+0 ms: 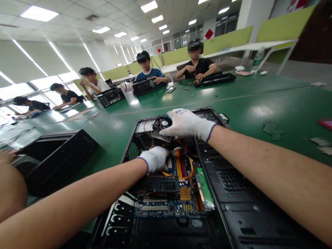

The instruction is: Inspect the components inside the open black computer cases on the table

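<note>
An open black computer case (218, 210) lies before me, with a blue motherboard (158, 208) inside. My right hand (183, 123), in a white glove, is closed around a black CPU cooler (164, 125) with a fan and metal fins, held tilted above the board. Lower down, my gloved left hand (156, 159) reaches into the case by the processor area; its fingertips are hidden, so I cannot tell if they grip anything. Beside it stand red and yellow memory slots (180, 164) and an orange cable (191, 170). A green circuit board (205, 188) sits along the inner wall.
To the left, another black case (74, 149) stands near a person's arm (8, 181). Several people work across the green table (249, 103), with cases (110, 97) and a black panel (216, 79). Clear plastic (272, 130) and a bottle (258, 59) are at the right.
</note>
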A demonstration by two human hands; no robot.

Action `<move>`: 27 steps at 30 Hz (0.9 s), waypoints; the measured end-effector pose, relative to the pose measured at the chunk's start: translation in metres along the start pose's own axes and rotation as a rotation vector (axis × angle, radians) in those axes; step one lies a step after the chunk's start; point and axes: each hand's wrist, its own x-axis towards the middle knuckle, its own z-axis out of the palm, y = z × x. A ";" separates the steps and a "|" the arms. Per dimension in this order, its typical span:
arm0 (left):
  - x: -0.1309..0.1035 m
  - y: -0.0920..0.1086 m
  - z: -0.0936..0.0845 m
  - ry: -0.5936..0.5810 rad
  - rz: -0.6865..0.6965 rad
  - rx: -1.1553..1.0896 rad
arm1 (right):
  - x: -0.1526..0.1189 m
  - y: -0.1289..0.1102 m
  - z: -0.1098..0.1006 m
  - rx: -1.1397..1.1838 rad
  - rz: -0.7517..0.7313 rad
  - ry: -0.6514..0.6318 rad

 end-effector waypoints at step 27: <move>-0.001 0.004 -0.006 -0.090 -0.047 0.033 | 0.000 -0.001 -0.002 -0.004 -0.017 -0.036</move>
